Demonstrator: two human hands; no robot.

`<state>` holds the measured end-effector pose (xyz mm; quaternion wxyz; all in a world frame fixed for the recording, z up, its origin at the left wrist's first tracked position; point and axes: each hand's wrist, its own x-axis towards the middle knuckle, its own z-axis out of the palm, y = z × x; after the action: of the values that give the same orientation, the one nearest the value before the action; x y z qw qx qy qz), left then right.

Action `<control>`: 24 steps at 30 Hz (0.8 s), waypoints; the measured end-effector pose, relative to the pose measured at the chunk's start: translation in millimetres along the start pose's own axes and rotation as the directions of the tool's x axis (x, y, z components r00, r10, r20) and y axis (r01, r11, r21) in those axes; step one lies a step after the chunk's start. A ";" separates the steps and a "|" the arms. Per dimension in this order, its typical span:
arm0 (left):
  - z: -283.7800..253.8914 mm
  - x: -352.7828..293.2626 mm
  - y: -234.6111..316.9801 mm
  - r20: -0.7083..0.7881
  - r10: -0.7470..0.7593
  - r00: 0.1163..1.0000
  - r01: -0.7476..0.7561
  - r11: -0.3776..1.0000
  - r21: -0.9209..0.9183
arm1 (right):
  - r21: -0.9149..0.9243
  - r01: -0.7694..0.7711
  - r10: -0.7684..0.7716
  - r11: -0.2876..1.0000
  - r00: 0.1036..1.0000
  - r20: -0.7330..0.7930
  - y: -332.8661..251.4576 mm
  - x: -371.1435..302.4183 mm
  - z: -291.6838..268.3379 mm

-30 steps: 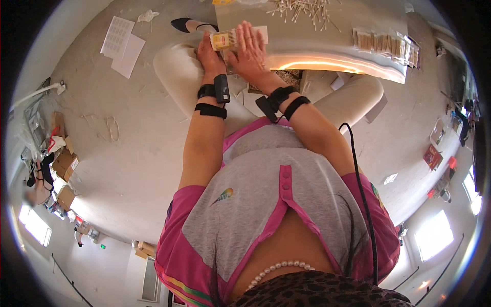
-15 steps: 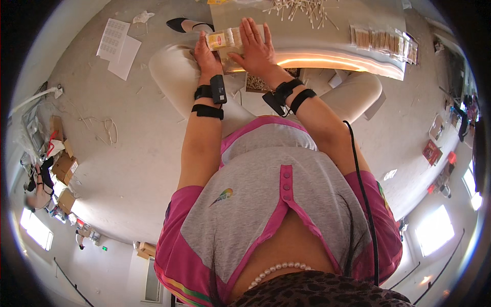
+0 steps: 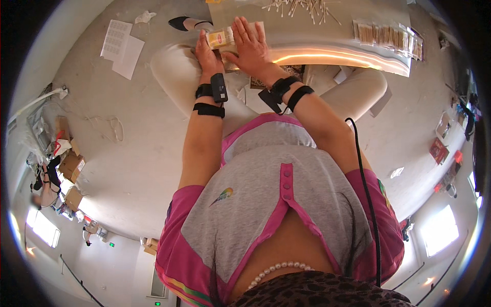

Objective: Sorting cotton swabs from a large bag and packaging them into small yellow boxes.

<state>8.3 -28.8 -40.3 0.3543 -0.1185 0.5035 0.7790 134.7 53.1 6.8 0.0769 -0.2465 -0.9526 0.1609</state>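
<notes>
A clear pack of cotton swabs [image 3: 221, 39] with a yellow label lies at the left front corner of the table [image 3: 327, 38]. My left hand [image 3: 206, 57] grips its left end, the thumb along its edge. Laid flat over its right part, my right hand [image 3: 250, 47] has its fingers stretched out and the thumb apart, hiding that end. Loose cotton swabs [image 3: 307, 9] are heaped at the far side of the table. Along its right side stands a row of filled swab packs [image 3: 383, 40].
Under the table's front edge, a box of loose swabs [image 3: 263, 82] shows partly between my legs. Paper sheets [image 3: 116, 43] lie on the floor at left. Cardboard boxes [image 3: 71, 166] stand farther left. A black cable [image 3: 364, 189] runs along my right arm.
My right hand has slid slightly left over the pack, covering more of its swabs. My left hand keeps its grip in nearly the same place.
</notes>
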 end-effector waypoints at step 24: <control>-1.3 -6.2 1.4 -0.039 0.012 0.999 -0.013 1.000 -0.016 | 0.005 0.051 -0.050 0.999 0.998 -0.043 7.5 -9.4 -0.4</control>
<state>11.6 -33.0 -36.6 0.3387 -0.1333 0.5045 0.7829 146.3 54.7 4.0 0.1022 -0.2255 -0.9562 0.1564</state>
